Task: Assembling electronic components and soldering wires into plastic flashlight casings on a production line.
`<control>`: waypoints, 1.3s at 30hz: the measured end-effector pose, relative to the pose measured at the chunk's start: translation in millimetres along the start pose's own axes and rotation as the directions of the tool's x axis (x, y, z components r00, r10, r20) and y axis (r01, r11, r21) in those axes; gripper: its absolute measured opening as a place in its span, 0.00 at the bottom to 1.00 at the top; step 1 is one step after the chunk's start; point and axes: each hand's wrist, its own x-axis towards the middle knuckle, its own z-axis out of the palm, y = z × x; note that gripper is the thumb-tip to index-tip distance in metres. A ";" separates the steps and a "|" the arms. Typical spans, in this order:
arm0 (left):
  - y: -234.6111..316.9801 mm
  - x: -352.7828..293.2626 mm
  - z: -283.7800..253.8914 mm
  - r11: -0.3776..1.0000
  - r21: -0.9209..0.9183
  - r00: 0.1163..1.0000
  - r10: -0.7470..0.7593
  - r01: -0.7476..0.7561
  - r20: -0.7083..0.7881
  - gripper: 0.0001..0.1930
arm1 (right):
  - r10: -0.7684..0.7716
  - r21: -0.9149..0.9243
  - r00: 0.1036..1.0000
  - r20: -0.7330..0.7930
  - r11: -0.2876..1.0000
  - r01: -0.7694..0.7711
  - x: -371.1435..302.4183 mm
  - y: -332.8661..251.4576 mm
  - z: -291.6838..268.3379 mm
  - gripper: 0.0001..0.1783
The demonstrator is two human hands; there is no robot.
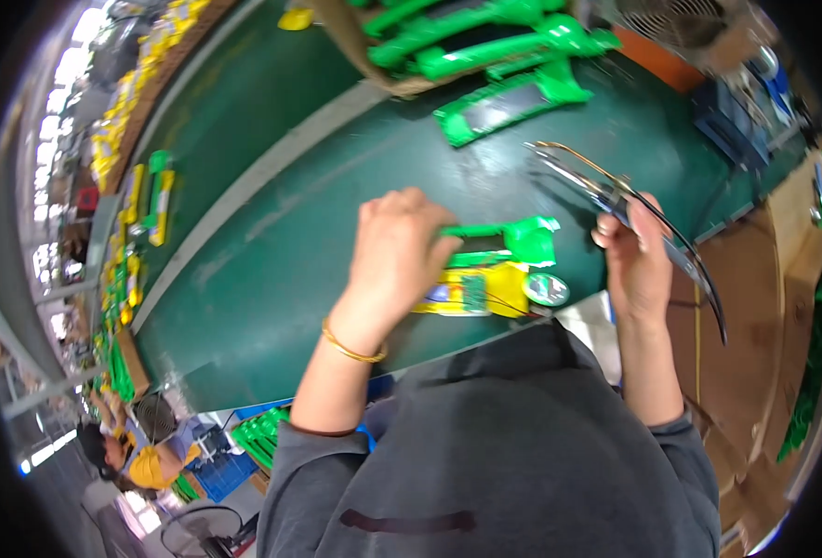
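Observation:
My left hand (398,244) is closed on the left end of a green plastic housing (532,242), its fingers curled over that edge. Against the near side of this housing lies a yellow plastic part (511,285) carrying a small green circuit board (473,293) and thin wires. A round, shiny disc (547,289) sits at the yellow part's right end. In my right hand (636,246) is a soldering iron (606,197), gripped by its dark handle. Its metal tip points up and left, above the bench and apart from the housing. A copper-coloured strand runs beside the shaft.
Another green housing (513,104) lies on the dark green bench (244,298), below a cardboard box (360,56) of green housings. A blue-black device (732,126) stands at the far right. Yellow and green parts line the left side. A person in yellow (151,465) works at lower left.

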 end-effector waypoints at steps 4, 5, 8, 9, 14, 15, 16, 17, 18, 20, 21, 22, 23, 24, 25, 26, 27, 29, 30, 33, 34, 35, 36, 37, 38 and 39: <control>10.5 -25.4 -21.0 0.989 0.134 0.969 0.091 -0.061 -0.232 0.09 | -0.050 -0.010 0.998 -0.038 0.999 0.049 3.3 -4.9 -4.3 0.08; 14.4 -33.9 -25.3 0.988 0.147 0.963 0.081 -0.044 -0.259 0.09 | -0.050 -0.026 0.999 -0.020 0.998 0.049 5.2 -6.3 -4.0 0.08; 14.9 -52.4 -19.2 0.994 0.103 0.946 0.005 0.030 -0.323 0.08 | -0.055 -0.052 0.998 -0.022 0.997 0.054 9.8 -4.1 2.0 0.09; 12.7 -56.1 -17.9 0.993 0.062 0.926 -0.066 0.096 -0.372 0.08 | -0.054 -0.063 0.998 -0.014 0.997 0.053 10.7 -3.5 3.6 0.10; 6.7 -55.4 -9.2 0.991 -0.046 0.886 -0.131 0.124 -0.444 0.07 | -0.055 -0.052 0.998 0.009 0.997 0.056 9.2 -0.1 5.5 0.10; 4.8 -53.0 -9.1 0.990 -0.078 0.885 -0.137 0.114 -0.445 0.07 | -0.059 -0.044 0.998 0.009 0.997 0.059 8.5 -0.4 5.5 0.11; 3.1 -49.5 -10.1 0.991 -0.080 0.884 -0.136 0.112 -0.447 0.07 | -0.063 -0.036 0.998 0.008 0.997 0.064 7.9 -1.0 5.4 0.11; 1.2 -45.2 -11.7 0.996 -0.068 0.900 -0.079 0.055 -0.428 0.06 | -0.068 -0.038 0.998 0.008 0.997 0.068 7.6 -1.4 5.2 0.11; -0.3 -41.9 -12.7 0.998 -0.059 0.913 -0.021 -0.003 -0.407 0.06 | -0.070 -0.035 0.997 0.013 0.997 0.070 7.3 -1.4 4.4 0.11; -1.3 -37.6 -16.3 0.997 -0.072 0.933 -0.048 0.023 -0.356 0.07 | -0.075 -0.034 0.997 0.015 0.997 0.075 5.8 -2.0 5.2 0.11; -0.4 -34.8 -17.9 0.995 -0.082 0.950 -0.076 0.054 -0.302 0.08 | -0.062 -0.055 0.998 -0.007 0.997 0.061 6.0 -2.8 7.7 0.11; 2.0 -33.3 -18.9 0.995 -0.084 0.951 -0.074 0.051 -0.300 0.08 | -0.047 -0.076 0.998 -0.030 0.996 0.045 6.3 -2.8 8.8 0.11; 5.4 -33.3 -19.9 0.998 0.066 0.954 0.027 -0.007 -0.298 0.09 | -0.058 -0.080 0.998 -0.026 0.995 0.055 6.8 -1.9 7.8 0.11; 9.9 -34.3 -22.9 0.974 0.214 0.951 0.130 -0.070 -0.280 0.10 | -0.062 -0.082 0.998 -0.031 0.995 0.059 6.3 -3.2 7.5 0.11; 17.1 -38.3 -24.7 0.962 0.249 0.956 0.173 -0.112 -0.239 0.13 | -0.072 -0.098 0.997 -0.037 0.993 0.068 6.2 -4.2 6.8 0.11; 22.9 -43.0 -22.2 0.956 0.271 0.959 0.178 -0.115 -0.220 0.13 | -0.080 -0.113 0.996 -0.042 0.991 0.075 6.3 -4.8 5.8 0.11; 27.4 -47.1 -18.3 0.968 0.217 0.965 0.171 -0.127 -0.198 0.14 | -0.079 -0.113 0.996 -0.044 0.991 0.074 7.7 -4.3 3.5 0.11; 29.5 -59.8 -6.8 0.994 0.083 0.989 0.075 -0.065 -0.129 0.22 | -0.079 -0.063 0.996 -0.028 0.995 0.077 10.7 -1.5 -0.1 0.10; 30.2 -59.3 -5.1 0.995 0.085 0.989 0.071 -0.060 -0.129 0.22 | -0.075 -0.061 0.997 -0.026 0.995 0.073 11.8 -0.1 0.5 0.10; 29.0 -56.7 -2.1 0.992 0.098 0.994 0.086 -0.079 -0.069 0.29 | -0.067 -0.071 0.998 -0.007 0.995 0.066 13.3 1.5 3.3 0.10; 27.5 -57.3 1.3 0.992 0.101 0.994 0.082 -0.074 -0.073 0.29 | -0.072 -0.059 0.997 0.012 0.996 0.072 12.6 1.2 4.2 0.10; 25.9 -58.4 5.5 0.984 0.163 0.994 0.089 -0.077 -0.070 0.28 | -0.077 -0.046 0.996 0.032 0.996 0.079 11.7 0.3 4.9 0.10; 25.8 -59.4 3.6 0.969 0.233 0.993 0.095 -0.075 -0.076 0.27 | -0.082 -0.037 0.995 0.050 0.996 0.084 9.4 -1.4 7.1 0.10; 25.2 -57.0 -2.1 0.976 0.206 0.995 0.083 -0.071 -0.050 0.25 | -0.066 -0.038 0.997 0.050 0.997 0.068 10.8 0.8 9.3 0.10; 22.6 -59.9 0.0 0.982 0.182 0.995 0.072 -0.057 -0.076 0.24 | -0.049 -0.039 0.997 0.052 0.998 0.051 12.0 3.3 10.4 0.10; 16.2 -57.3 -4.1 0.986 0.164 0.995 0.055 -0.040 -0.086 0.24 | -0.045 -0.021 0.998 0.051 0.999 0.046 15.6 6.9 3.6 0.10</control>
